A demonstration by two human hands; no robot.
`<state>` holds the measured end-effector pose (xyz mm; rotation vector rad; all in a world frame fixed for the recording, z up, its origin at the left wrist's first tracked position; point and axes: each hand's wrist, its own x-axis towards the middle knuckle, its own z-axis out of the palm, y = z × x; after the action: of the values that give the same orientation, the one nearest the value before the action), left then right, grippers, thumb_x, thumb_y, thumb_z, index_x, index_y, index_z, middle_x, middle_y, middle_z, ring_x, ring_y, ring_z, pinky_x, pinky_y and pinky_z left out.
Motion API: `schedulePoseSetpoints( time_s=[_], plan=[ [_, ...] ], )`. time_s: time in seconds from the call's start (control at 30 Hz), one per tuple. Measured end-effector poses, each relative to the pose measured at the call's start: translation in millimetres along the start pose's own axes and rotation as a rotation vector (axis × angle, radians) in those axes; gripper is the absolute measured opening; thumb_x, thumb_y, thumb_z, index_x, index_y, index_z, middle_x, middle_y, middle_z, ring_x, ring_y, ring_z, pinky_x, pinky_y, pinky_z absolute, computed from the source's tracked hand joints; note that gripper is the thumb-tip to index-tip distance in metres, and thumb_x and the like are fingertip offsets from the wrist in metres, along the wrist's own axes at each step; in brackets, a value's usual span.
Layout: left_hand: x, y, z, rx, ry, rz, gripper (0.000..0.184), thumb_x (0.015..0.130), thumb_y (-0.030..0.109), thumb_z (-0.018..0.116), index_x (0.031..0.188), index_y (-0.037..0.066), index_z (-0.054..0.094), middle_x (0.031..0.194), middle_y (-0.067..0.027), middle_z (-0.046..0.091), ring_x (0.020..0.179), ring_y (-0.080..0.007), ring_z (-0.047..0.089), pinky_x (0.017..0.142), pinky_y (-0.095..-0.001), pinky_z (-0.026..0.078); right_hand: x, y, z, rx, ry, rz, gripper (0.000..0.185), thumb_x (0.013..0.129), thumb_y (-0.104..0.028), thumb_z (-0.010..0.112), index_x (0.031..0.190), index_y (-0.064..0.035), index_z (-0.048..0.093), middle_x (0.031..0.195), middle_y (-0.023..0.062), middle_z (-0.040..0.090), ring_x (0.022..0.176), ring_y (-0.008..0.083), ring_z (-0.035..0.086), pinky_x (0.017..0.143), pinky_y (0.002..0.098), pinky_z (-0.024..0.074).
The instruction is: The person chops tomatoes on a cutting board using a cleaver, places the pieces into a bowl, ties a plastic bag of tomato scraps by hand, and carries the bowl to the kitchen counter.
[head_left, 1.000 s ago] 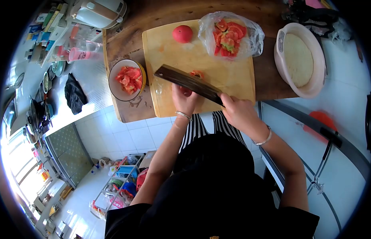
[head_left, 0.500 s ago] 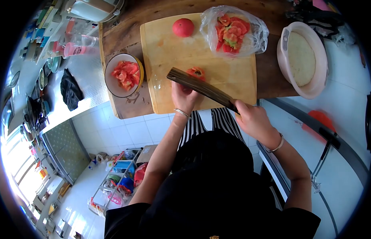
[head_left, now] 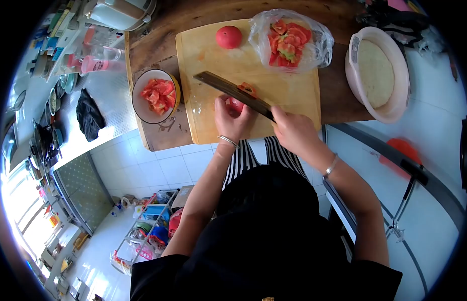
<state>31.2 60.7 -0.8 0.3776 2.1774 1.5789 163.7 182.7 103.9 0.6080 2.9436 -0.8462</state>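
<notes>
On the wooden cutting board (head_left: 203, 60), my left hand (head_left: 234, 120) grips a tomato (head_left: 236, 105) near the front edge, thumb and fingers around it. My right hand (head_left: 296, 129) is closed round the handle of a broad cleaver (head_left: 233, 94), whose blade slants over the tomato from lower right to upper left. Just beyond the blade shows a cut tomato piece (head_left: 247, 89); whether it is still joined to the held part I cannot tell. One whole tomato (head_left: 229, 37) lies at the board's back edge.
Left of the board stands a bowl (head_left: 134, 100) of tomato chunks. A clear plastic bag (head_left: 321, 47) with tomato scraps lies at the back right. Farther right is a pale basin (head_left: 352, 75) holding dough (head_left: 376, 72). A dark plastic bag (head_left: 89, 113) rests on the left counter.
My right hand has moved left and up with the cleaver, so the blade now lies farther back over the tomato. More of the tomato shows between my left fingers.
</notes>
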Motion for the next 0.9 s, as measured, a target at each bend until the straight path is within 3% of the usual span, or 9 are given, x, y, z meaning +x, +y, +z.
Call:
schedulePoseSetpoints(
  time_s=[0.13,0.2,0.47,0.57,0.63,0.7,0.77,0.8,0.9],
  plan=[
    [2,2,-4,0.031,-0.008,0.024,0.050,0.069,0.023,0.081,0.106,0.002,0.053,0.086,-0.0098,0.059,0.069,-0.0180,0.059,0.063,-0.0299,0.050,5,2,-11,0.056,-0.070,0.034,0.027,0.083,-0.013,0.060,0.105,-0.0014,0.049,0.064,0.0165,0.060,0.060,0.0364,0.062,0.054,0.0473,0.0474],
    [1,5,-2,0.023,0.007,0.041,0.051,0.069,0.023,0.081,0.106,0.002,0.053,0.086,-0.0098,0.059,0.070,-0.0183,0.059,0.063,-0.0302,0.050,-10,6,-30,0.145,-0.206,0.170,0.030,0.085,-0.015,0.061,0.108,-0.0006,0.049,0.067,0.0197,0.060,0.065,0.0405,0.061,0.058,0.0494,0.0473],
    [-1,3,-9,-0.071,-0.041,0.078,0.051,0.071,0.018,0.079,0.112,0.002,0.053,0.095,-0.0099,0.061,0.074,-0.0183,0.061,0.070,-0.0297,0.052,7,34,8,0.228,-0.105,0.206,0.025,0.085,-0.017,0.061,0.103,-0.0028,0.051,0.073,0.0209,0.062,0.070,0.0400,0.062,0.060,0.0468,0.0480],
    [-2,11,-19,-0.282,-0.147,0.035,0.050,0.072,0.012,0.078,0.114,0.003,0.053,0.104,-0.0082,0.059,0.087,-0.0171,0.060,0.075,-0.0298,0.052,4,49,13,0.450,-0.028,0.269,0.027,0.083,-0.015,0.064,0.104,-0.0023,0.052,0.073,0.0212,0.061,0.070,0.0398,0.062,0.060,0.0445,0.0473],
    [0,2,-31,-0.470,-0.173,0.160,0.051,0.072,0.007,0.077,0.117,0.003,0.053,0.114,-0.0062,0.055,0.102,-0.0164,0.056,0.080,-0.0300,0.051,-1,41,14,0.548,0.017,0.288,0.028,0.082,-0.012,0.065,0.105,-0.0017,0.052,0.073,0.0218,0.060,0.069,0.0397,0.062,0.060,0.0432,0.0468],
    [6,7,-56,-0.244,-0.174,0.187,0.055,0.070,0.007,0.077,0.120,0.004,0.054,0.121,-0.0093,0.051,0.111,-0.0213,0.054,0.087,-0.0317,0.050,-7,35,18,0.528,0.078,0.293,0.028,0.082,-0.011,0.065,0.104,-0.0011,0.052,0.073,0.0223,0.060,0.069,0.0393,0.062,0.060,0.0428,0.0471],
    [10,41,-68,0.337,-0.166,0.500,0.059,0.069,0.009,0.078,0.123,0.007,0.053,0.124,-0.0142,0.053,0.115,-0.0264,0.054,0.093,-0.0355,0.048,-13,30,24,0.495,0.100,0.256,0.027,0.083,-0.012,0.065,0.104,-0.0007,0.052,0.072,0.0219,0.060,0.068,0.0395,0.062,0.059,0.0431,0.0469],
    [16,36,-66,0.457,-0.125,0.573,0.062,0.064,0.010,0.079,0.122,0.010,0.057,0.124,-0.0162,0.053,0.110,-0.0289,0.054,0.089,-0.0352,0.049,-18,26,25,0.489,0.114,0.243,0.027,0.083,-0.013,0.065,0.103,-0.0009,0.052,0.071,0.0211,0.061,0.068,0.0395,0.062,0.058,0.0436,0.0472],
    [14,25,-59,0.388,-0.074,0.494,0.059,0.065,0.010,0.079,0.120,0.010,0.057,0.120,-0.0154,0.053,0.110,-0.0308,0.055,0.091,-0.0372,0.048,-30,21,29,0.398,0.158,0.191,0.026,0.083,-0.014,0.065,0.104,-0.0026,0.053,0.069,0.0187,0.061,0.066,0.0385,0.062,0.057,0.0439,0.0481]
  ],
)
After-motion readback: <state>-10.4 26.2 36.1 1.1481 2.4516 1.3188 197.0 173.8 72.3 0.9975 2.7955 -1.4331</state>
